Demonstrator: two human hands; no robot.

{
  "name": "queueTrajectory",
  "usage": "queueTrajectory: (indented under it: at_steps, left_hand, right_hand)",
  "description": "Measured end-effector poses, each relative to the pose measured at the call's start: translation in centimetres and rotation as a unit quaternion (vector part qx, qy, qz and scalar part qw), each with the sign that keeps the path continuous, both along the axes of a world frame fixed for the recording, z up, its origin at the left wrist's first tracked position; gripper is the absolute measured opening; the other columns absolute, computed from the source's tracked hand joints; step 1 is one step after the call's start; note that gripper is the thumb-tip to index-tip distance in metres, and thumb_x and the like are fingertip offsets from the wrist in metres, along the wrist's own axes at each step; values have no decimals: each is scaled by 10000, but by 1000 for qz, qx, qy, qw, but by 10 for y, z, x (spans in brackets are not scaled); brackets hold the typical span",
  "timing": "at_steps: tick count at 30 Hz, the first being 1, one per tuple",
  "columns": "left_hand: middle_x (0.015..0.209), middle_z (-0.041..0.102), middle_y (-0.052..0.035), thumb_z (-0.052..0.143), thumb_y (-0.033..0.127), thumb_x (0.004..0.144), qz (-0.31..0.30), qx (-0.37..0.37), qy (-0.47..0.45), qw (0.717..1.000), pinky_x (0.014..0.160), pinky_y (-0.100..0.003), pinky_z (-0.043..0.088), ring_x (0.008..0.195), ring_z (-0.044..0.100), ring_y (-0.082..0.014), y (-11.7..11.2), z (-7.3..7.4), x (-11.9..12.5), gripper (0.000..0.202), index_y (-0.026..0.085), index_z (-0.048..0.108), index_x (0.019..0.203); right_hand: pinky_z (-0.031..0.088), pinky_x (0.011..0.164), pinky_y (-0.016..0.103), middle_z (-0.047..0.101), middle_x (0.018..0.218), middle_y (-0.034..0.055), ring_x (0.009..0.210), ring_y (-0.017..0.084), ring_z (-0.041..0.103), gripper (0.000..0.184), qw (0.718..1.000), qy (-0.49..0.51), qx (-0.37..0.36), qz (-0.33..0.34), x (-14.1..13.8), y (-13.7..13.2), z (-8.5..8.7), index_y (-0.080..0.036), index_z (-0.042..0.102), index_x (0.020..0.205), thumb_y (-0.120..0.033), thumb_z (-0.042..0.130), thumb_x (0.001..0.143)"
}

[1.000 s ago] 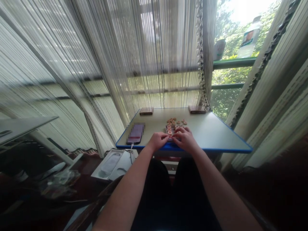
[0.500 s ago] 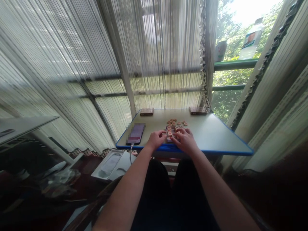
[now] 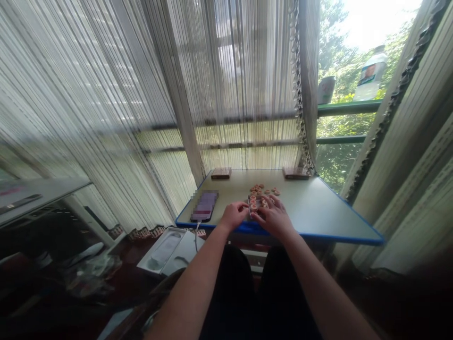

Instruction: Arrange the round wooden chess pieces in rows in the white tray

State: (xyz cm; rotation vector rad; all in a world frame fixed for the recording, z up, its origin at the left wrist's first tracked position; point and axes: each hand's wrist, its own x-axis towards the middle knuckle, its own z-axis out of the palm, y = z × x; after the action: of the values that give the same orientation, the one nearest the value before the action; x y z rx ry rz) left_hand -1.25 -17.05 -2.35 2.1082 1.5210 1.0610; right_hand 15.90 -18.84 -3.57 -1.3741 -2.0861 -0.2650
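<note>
A small grey table with a blue edge [image 3: 318, 208] stands under a curtained window. Several round wooden game discs [image 3: 264, 191] lie near its front middle, some of them packed in rows in a small tray [image 3: 255, 204]. My left hand [image 3: 233, 216] rests at the tray's left side with its fingers curled against it. My right hand [image 3: 274, 218] lies over the tray's right side, fingers bent down onto the discs. Whether either hand holds a disc is hidden.
A phone [image 3: 204, 206] with a cable lies on the table's left. Two flat brown boxes [image 3: 221, 173] [image 3: 295, 173] sit at the far edge. A bottle [image 3: 370, 74] and a cup [image 3: 326, 89] stand on the window rail. An open white box [image 3: 170, 245] lies on the floor at left.
My head has tilted up and left a little, so the table sits lower in view. Both hands stay at the tray; the right fingers have shifted slightly over the discs.
</note>
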Motion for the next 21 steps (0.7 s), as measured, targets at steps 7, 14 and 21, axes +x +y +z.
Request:
queueTrajectory:
  at_steps: [7, 14, 21]
  left_hand:
    - [632, 632, -13, 531, 278, 728, 0, -1, 5, 1000, 570, -210, 411, 574, 525, -108, -3, 2, 2, 244, 141, 696, 844]
    - [675, 659, -50, 502, 255, 754, 114, 28, -116, 986, 596, -221, 438, 622, 582, -126, 23, 12, 3, 224, 109, 671, 767]
    - [723, 674, -52, 509, 239, 760, 77, 78, -109, 988, 618, -226, 452, 645, 593, -129, 72, 45, 27, 199, 120, 665, 791]
  right_hand:
    - [296, 983, 474, 477, 1295, 99, 1258, 315, 276, 374, 1000, 24, 8, 14, 0, 1, -2, -210, 709, 852, -510, 494, 789]
    - [328, 965, 399, 653, 1014, 62, 1077, 236, 470, 258, 981, 179, 61, 34, 12, 11, 10, -234, 719, 787, -403, 525, 797]
    - [407, 853, 364, 694, 849, 50, 856, 206, 598, 181, 982, 184, -38, 26, 38, 67, 48, -202, 720, 733, -298, 566, 747]
